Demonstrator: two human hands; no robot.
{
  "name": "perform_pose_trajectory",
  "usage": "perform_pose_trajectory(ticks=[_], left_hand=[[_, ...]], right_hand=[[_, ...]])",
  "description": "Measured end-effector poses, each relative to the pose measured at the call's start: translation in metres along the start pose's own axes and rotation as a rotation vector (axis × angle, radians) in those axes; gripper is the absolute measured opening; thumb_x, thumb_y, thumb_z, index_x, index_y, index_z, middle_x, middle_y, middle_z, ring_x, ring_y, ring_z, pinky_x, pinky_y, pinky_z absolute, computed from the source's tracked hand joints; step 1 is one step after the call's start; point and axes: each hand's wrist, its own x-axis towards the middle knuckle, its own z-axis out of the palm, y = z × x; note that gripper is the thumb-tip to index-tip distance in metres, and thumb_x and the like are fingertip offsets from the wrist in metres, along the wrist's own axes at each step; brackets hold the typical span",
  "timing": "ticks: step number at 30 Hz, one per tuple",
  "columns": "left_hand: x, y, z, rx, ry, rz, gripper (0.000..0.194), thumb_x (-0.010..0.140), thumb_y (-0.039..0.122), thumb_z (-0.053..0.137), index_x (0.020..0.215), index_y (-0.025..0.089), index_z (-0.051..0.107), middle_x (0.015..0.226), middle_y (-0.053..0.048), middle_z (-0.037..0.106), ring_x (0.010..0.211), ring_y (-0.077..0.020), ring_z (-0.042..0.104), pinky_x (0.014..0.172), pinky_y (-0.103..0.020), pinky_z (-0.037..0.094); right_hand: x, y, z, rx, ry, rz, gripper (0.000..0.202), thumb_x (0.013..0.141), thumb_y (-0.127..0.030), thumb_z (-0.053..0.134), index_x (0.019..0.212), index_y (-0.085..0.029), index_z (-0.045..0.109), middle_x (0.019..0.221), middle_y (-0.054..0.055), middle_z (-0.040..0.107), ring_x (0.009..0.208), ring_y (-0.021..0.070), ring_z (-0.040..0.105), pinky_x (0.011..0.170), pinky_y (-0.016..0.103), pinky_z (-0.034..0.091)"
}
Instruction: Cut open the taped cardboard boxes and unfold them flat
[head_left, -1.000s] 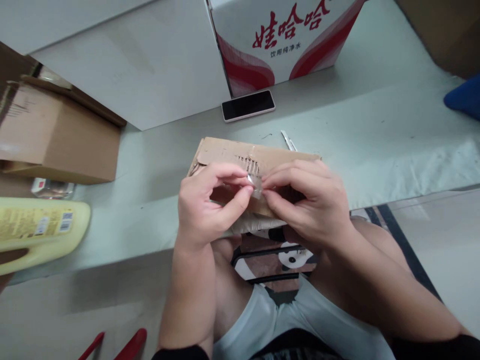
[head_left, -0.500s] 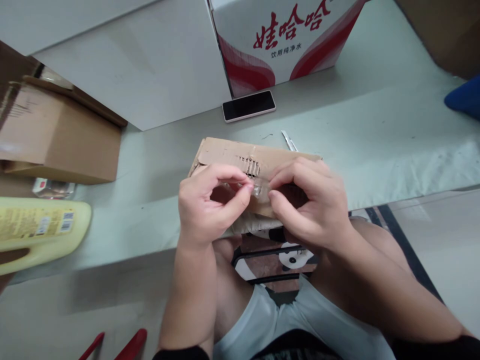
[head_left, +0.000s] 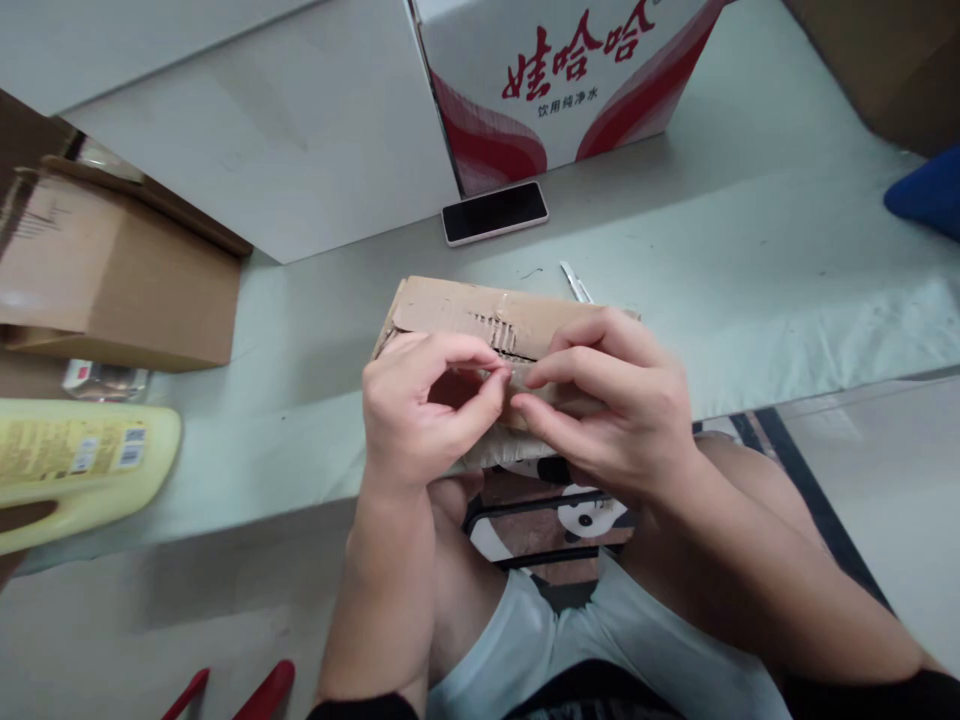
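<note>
A small brown cardboard box (head_left: 442, 298) lies near the table's front edge, its top torn to bare ridged corrugation. Over its near side my left hand (head_left: 420, 405) is closed in a pinch, thumb against forefinger. At those fingertips is a small piece of clear tape (head_left: 517, 376), hard to make out. My right hand (head_left: 622, 395) hovers just to the right, thumb and fingers slightly apart and pointing at the tape. Behind the box rests a craft knife (head_left: 576, 283) with its blade bare.
A phone (head_left: 495, 214) lies before a red and white carton (head_left: 559, 100) and a large white box (head_left: 300, 140). On the left are an open cardboard box (head_left: 161, 270) and a yellow bottle (head_left: 97, 470). Something blue (head_left: 926, 195) stands at the right edge.
My right hand has shifted left, closer to my left fingertips, and its fingers are spread more. A dark slit on the box top now shows between the hands. My left hand keeps its pinch.
</note>
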Motion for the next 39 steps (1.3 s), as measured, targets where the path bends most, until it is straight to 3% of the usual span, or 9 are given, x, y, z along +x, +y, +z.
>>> perform_pose_trajectory(ticks=[7, 13, 25, 27, 30, 32, 35, 39], left_hand=[[0.0, -0.002, -0.005, -0.035, -0.025, 0.035, 0.011, 0.08, 0.017, 0.076, 0.084, 0.025, 0.071, 0.075, 0.003, 0.075, 0.062, -0.0127, 0.068, 0.057, -0.027, 0.058], [0.005, -0.001, -0.007, -0.063, -0.072, 0.096, 0.01, 0.078, 0.017, 0.077, 0.081, 0.023, 0.07, 0.071, 0.004, 0.074, 0.058, -0.0116, 0.067, 0.055, -0.026, 0.057], [0.0, 0.001, -0.005, -0.099, -0.035, -0.025, 0.006, 0.081, 0.019, 0.075, 0.082, 0.022, 0.071, 0.074, 0.002, 0.074, 0.062, -0.0113, 0.068, 0.057, -0.023, 0.057], [0.002, 0.001, -0.007, -0.16, -0.089, -0.017, 0.004, 0.084, 0.025, 0.073, 0.085, 0.022, 0.071, 0.075, 0.001, 0.074, 0.062, -0.0119, 0.068, 0.055, -0.023, 0.057], [0.008, 0.002, -0.011, -0.274, -0.17, 0.007, 0.023, 0.095, 0.041, 0.06, 0.089, 0.023, 0.071, 0.076, -0.002, 0.075, 0.061, -0.0138, 0.069, 0.051, -0.025, 0.055], [0.011, 0.003, -0.012, -0.269, -0.197, 0.018, 0.028, 0.093, 0.048, 0.06, 0.086, 0.023, 0.07, 0.071, -0.002, 0.073, 0.058, -0.014, 0.066, 0.049, -0.025, 0.053], [0.015, 0.005, -0.011, -0.121, -0.198, 0.06, 0.019, 0.085, 0.039, 0.07, 0.074, 0.023, 0.067, 0.062, 0.002, 0.069, 0.052, -0.0123, 0.06, 0.05, -0.026, 0.05], [0.018, 0.008, -0.01, -0.054, -0.178, 0.114, 0.018, 0.084, 0.019, 0.063, 0.066, 0.022, 0.063, 0.055, 0.005, 0.063, 0.048, -0.0098, 0.054, 0.055, -0.027, 0.047]], right_hand=[[0.0, -0.002, 0.001, -0.05, -0.035, 0.066, 0.007, 0.086, -0.03, 0.071, 0.086, -0.023, 0.073, 0.085, 0.003, 0.066, 0.077, 0.0167, 0.063, 0.069, 0.034, 0.049], [0.001, -0.003, -0.001, -0.014, -0.047, 0.062, 0.007, 0.084, -0.019, 0.068, 0.079, -0.023, 0.071, 0.082, 0.002, 0.065, 0.073, 0.0153, 0.062, 0.068, 0.034, 0.047], [0.002, -0.006, -0.003, -0.008, -0.006, 0.109, 0.01, 0.081, -0.016, 0.063, 0.074, -0.024, 0.062, 0.081, 0.002, 0.062, 0.071, 0.0158, 0.059, 0.066, 0.034, 0.048], [0.002, -0.006, -0.003, -0.003, -0.01, 0.101, 0.011, 0.081, -0.016, 0.063, 0.074, -0.024, 0.062, 0.082, 0.002, 0.063, 0.07, 0.0155, 0.059, 0.066, 0.034, 0.047], [0.002, -0.005, -0.003, 0.007, -0.033, 0.079, 0.011, 0.081, -0.015, 0.062, 0.074, -0.023, 0.063, 0.081, 0.001, 0.064, 0.069, 0.0146, 0.059, 0.066, 0.034, 0.046], [0.002, -0.004, -0.002, 0.004, -0.046, 0.054, 0.011, 0.081, -0.015, 0.062, 0.075, -0.024, 0.065, 0.081, 0.001, 0.065, 0.069, 0.014, 0.059, 0.067, 0.034, 0.045], [0.001, -0.002, 0.0, -0.017, -0.051, 0.021, 0.011, 0.082, -0.017, 0.064, 0.075, -0.024, 0.067, 0.081, 0.0, 0.065, 0.069, 0.0133, 0.059, 0.07, 0.035, 0.042], [0.001, -0.003, 0.001, -0.017, -0.051, 0.041, 0.011, 0.081, -0.017, 0.065, 0.073, -0.023, 0.068, 0.078, -0.001, 0.065, 0.069, 0.0131, 0.059, 0.07, 0.035, 0.04]])
